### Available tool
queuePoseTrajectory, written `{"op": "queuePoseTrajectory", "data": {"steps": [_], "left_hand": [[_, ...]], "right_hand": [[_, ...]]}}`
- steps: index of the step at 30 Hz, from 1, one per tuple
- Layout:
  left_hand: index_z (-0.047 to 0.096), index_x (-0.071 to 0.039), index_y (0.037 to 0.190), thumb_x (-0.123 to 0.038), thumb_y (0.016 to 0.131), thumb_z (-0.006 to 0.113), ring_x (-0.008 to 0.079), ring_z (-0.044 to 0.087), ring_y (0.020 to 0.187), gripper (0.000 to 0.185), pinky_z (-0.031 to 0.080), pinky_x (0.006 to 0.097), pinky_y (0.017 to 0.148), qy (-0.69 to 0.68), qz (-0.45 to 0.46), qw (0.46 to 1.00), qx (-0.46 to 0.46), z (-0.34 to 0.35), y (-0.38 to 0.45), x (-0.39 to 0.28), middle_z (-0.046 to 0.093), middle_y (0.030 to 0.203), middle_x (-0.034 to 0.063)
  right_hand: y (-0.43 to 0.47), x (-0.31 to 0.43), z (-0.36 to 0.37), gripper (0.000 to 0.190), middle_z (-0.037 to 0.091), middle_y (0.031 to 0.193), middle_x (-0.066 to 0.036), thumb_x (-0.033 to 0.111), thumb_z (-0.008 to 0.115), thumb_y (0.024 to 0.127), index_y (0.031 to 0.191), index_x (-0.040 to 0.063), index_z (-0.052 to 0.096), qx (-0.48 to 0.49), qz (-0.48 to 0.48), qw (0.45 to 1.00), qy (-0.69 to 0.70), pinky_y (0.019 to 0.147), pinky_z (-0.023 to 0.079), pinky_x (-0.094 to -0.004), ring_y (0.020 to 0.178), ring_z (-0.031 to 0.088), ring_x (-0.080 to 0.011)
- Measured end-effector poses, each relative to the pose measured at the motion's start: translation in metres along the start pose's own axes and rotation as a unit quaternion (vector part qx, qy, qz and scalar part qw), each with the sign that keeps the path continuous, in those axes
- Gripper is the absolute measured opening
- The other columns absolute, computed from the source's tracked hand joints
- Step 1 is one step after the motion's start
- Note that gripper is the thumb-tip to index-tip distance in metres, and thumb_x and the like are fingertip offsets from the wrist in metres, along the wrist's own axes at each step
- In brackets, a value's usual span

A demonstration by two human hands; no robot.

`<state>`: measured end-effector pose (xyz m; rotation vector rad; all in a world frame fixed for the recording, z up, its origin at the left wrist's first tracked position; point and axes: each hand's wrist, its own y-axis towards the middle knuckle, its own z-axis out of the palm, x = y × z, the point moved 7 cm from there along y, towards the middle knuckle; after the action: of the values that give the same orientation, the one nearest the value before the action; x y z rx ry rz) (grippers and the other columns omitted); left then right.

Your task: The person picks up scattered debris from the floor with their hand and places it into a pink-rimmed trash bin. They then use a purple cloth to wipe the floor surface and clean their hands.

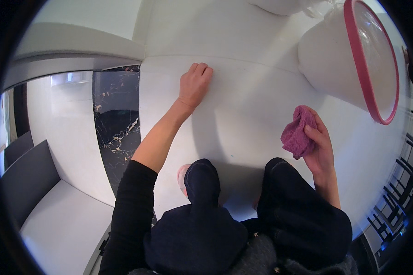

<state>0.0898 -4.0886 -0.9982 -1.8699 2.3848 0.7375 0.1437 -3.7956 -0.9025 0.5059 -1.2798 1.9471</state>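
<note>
My right hand (319, 146) grips a crumpled purple-pink cloth (297, 134), with the thumb pressed on its near side. The cloth is bunched up and held above the white floor (247, 113). My left hand (195, 84) reaches forward over the floor, back of the hand upward and fingers curled together. Its fingertips point away from me and are hidden, so whether anything is pinched in them does not show. My knees in dark trousers (201, 182) are bent below, and part of a pinkish shoe (183, 177) shows beside the left one.
A white waste bin (330, 58) with a pink rim and clear plastic liner stands at the upper right. Another white object (282, 5) is behind it. At left are a black marble strip (118, 130), a doorway edge (82, 62) and a grey-and-white piece of furniture (65, 227). Dark racks (395, 196) line the right.
</note>
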Motion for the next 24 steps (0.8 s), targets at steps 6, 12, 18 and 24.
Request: {"op": "queuePoseTrajectory", "data": {"steps": [6, 12, 18, 24], "left_hand": [[0.054, -0.009, 0.079, 0.002, 0.071, 0.059, 0.0246, 0.056, 0.077, 0.014, 0.048, 0.0367, 0.059, 0.033, 0.023, 0.999, 0.003, 0.006, 0.004, 0.000, 0.057, 0.081, 0.0050], [0.057, -0.004, 0.084, 0.002, 0.080, 0.057, 0.0217, 0.055, 0.071, 0.007, 0.046, 0.0336, 0.061, -0.079, -0.084, 0.993, 0.027, 0.002, 0.016, 0.022, 0.059, 0.079, 0.0076], [0.063, -0.003, 0.093, -0.012, 0.093, 0.062, 0.0087, 0.049, 0.072, 0.009, 0.040, 0.0217, 0.067, -0.503, -0.250, 0.825, 0.068, -0.065, 0.105, 0.040, 0.058, 0.084, -0.0001], [0.064, -0.001, 0.097, -0.014, 0.093, 0.063, 0.0085, 0.053, 0.075, 0.014, 0.044, 0.0225, 0.071, -0.503, -0.059, 0.855, 0.116, -0.143, 0.242, -0.110, 0.060, 0.087, 0.0014]], "right_hand": [[-0.007, 0.008, 0.000, 0.048, 0.058, 0.116, -0.009, 0.007, 0.063, 0.084, 0.130, 0.000, 0.049, -0.005, -0.018, 1.000, 0.015, 0.092, 0.049, -0.0334, 0.106, 0.058, -0.0188], [-0.016, 0.006, -0.014, 0.045, 0.059, 0.116, -0.009, 0.005, 0.062, 0.085, 0.128, 0.000, 0.051, 0.006, -0.029, 0.998, 0.056, 0.092, 0.049, -0.0339, 0.106, 0.058, -0.0181], [-0.018, -0.016, -0.027, 0.043, 0.061, 0.113, -0.009, 0.002, 0.062, 0.084, 0.126, 0.002, 0.053, 0.011, -0.010, 0.988, 0.152, 0.091, 0.051, -0.0350, 0.102, 0.061, -0.0198], [-0.001, -0.021, -0.015, 0.041, 0.062, 0.112, -0.009, 0.001, 0.065, 0.084, 0.123, 0.002, 0.053, 0.055, -0.010, 0.976, 0.212, 0.089, 0.052, -0.0365, 0.100, 0.062, -0.0218]]}}
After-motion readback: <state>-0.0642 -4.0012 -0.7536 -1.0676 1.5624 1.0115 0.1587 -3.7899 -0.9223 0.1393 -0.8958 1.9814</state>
